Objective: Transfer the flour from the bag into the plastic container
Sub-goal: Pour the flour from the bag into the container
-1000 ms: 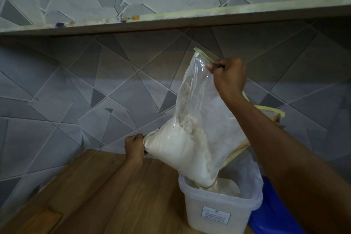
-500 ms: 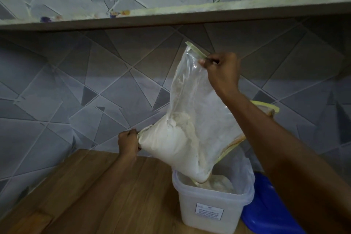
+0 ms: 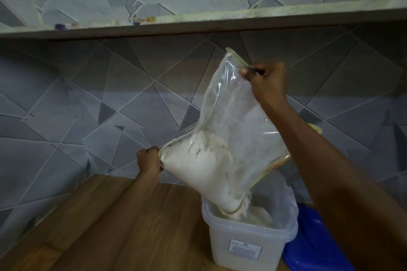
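Note:
A clear plastic bag (image 3: 233,121) with a yellow-green zip edge hangs tilted over a translucent white plastic container (image 3: 246,246). White flour (image 3: 198,167) fills the bag's lower left part and runs down into its lowest corner, which dips inside the container's mouth. A mound of flour (image 3: 257,218) lies in the container. My right hand (image 3: 266,81) pinches the bag's top corner high up. My left hand (image 3: 149,160) grips the bag's left corner, lower, beside the flour mass.
The container stands on a wooden counter (image 3: 123,226) against a grey geometric tiled wall (image 3: 88,105). A blue lid (image 3: 317,240) lies right of the container. A shelf (image 3: 198,20) runs overhead, just above the raised bag.
The flour has slid further down toward the bag's low corner, leaving the upper part nearly clear. More flour lies in the container. Both hands keep their grips.

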